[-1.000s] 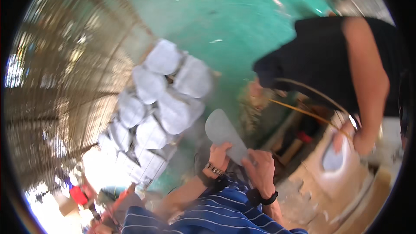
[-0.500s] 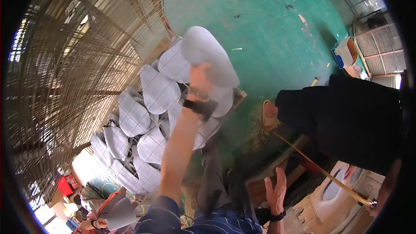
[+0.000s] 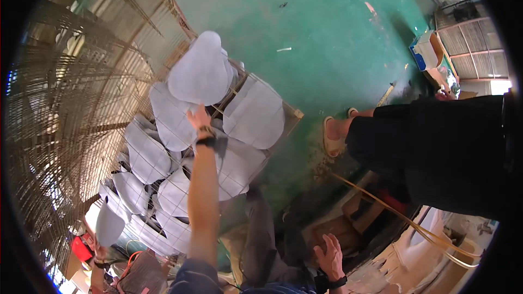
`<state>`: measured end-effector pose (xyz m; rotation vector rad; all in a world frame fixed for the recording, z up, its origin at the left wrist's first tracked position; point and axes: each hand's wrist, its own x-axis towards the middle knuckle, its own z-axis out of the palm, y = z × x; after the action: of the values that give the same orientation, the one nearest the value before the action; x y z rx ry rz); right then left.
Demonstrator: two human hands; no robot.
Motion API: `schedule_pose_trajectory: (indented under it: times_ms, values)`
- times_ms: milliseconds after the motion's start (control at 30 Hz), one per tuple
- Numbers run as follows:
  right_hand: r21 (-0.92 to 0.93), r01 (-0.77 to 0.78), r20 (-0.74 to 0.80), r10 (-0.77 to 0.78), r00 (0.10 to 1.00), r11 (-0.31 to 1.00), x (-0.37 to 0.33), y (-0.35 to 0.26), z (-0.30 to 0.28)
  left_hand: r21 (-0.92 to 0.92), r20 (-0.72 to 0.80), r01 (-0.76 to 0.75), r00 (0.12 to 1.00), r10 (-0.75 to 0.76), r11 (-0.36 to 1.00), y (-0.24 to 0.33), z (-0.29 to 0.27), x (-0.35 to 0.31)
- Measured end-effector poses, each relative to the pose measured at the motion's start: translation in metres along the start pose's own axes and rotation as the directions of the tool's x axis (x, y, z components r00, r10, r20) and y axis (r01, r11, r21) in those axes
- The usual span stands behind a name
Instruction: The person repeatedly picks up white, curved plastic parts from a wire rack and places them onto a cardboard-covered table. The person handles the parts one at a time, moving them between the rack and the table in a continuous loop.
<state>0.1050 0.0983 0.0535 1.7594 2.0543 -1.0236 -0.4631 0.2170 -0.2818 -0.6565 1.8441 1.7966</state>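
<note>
A pale grey, flat, pear-shaped piece [image 3: 199, 71] lies at the far corner of a wire-grid rack [image 3: 294, 115] that bears several like pieces. My left hand [image 3: 200, 121], a dark watch on its wrist, reaches to the near edge of that piece with its fingers apart. I cannot tell whether the fingertips still touch it. To the right of the hand lies another grey piece [image 3: 255, 114] on the grid. My right hand [image 3: 329, 258] hangs low at the right, fingers spread, holding nothing, with a dark band at its wrist.
A slatted screen [image 3: 87, 98] stands along the left. At the lower left another person's hand [image 3: 99, 253] holds a similar grey piece [image 3: 109, 224]. A person in black trousers [image 3: 436, 152] stands at the right, near a yellow cord [image 3: 381, 202]. An open box [image 3: 427, 51] sits beyond on the green floor [image 3: 327, 49].
My left hand has moved left and nearer, and the grey piece it held now lies at the rack's far corner. My right hand has dropped slightly. The lower-left person has raised a grey piece.
</note>
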Motion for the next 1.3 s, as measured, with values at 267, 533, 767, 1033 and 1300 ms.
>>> schedule_pose_trajectory:
  times_ms: [267,533,767,1033,1300]
  values:
    - [0.039,0.061,0.055,-0.063,0.997,0.997,-0.048,0.019,-0.076,0.179,0.648,0.146,0.726,-0.229,0.973,-0.030,-0.124,-0.313]
    - [0.033,-0.030,-0.141,0.034,0.989,0.999,-0.135,0.111,-0.137,0.535,0.689,0.060,0.547,-0.476,0.843,-0.038,-0.151,-0.487]
    - [0.272,-0.032,-0.447,0.156,0.881,0.962,-0.185,0.194,-0.156,0.630,0.774,-0.522,0.361,-0.521,0.575,-0.039,-0.129,-0.575]
    - [0.502,-0.303,-0.349,0.510,0.786,0.810,-0.194,0.350,-0.031,0.554,0.471,-0.830,0.376,-0.798,-0.064,-0.081,-0.130,-0.599]
    - [0.719,-0.255,-0.354,0.658,0.665,0.646,-0.195,0.381,0.008,0.592,0.379,-0.801,0.369,-0.849,-0.083,-0.089,-0.112,-0.539]
